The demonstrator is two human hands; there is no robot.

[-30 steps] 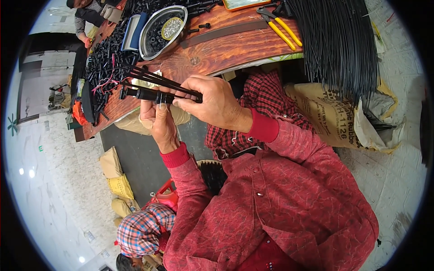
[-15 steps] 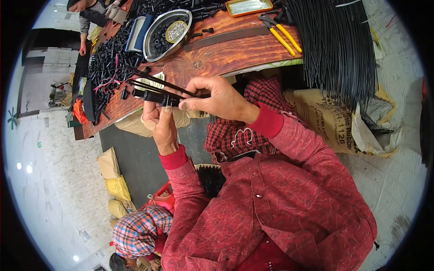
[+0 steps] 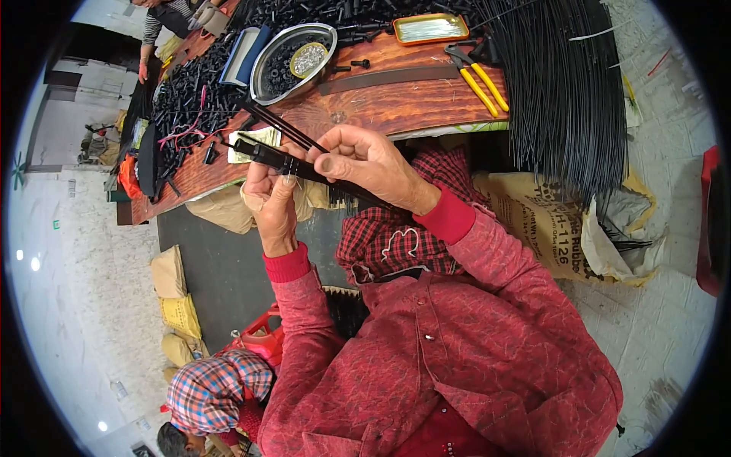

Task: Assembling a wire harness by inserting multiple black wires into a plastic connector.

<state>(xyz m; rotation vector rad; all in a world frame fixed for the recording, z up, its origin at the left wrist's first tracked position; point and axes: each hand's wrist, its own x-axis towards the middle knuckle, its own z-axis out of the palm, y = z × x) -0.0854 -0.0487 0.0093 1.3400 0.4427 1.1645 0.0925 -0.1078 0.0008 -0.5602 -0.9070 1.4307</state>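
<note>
Left hand: closed on the black tubular piece (image 3: 266,154), thumb on its near side, fingers mostly behind it; the hand (image 3: 272,204) stands off the table's near edge.
Right hand: thumb and fingertips drawn narrow at the near ends of thin black rods (image 3: 293,131); the hand (image 3: 384,167) sits just right of the left one.
Tubular piece: between the hands, sloping from far left to near right.
Dark length: more black (image 3: 362,193) shows under the right hand, running toward near right; whether that palm grips it, I cannot tell.
Change: a second ago the piece lay nearly level across the view; now it tilts, and the dark length shows.
Meaning for the work: seemingly a re-angling within the two-handed hold; nothing has been set down.
Beyond, left: pale paper (image 3: 266,135) on the wooden table (image 3: 426,95), then an oval metal bowl (image 3: 276,100).
Beyond, right: yellow-handled cutters (image 3: 478,91).
Far right: hanging black strands (image 3: 563,107).
</note>
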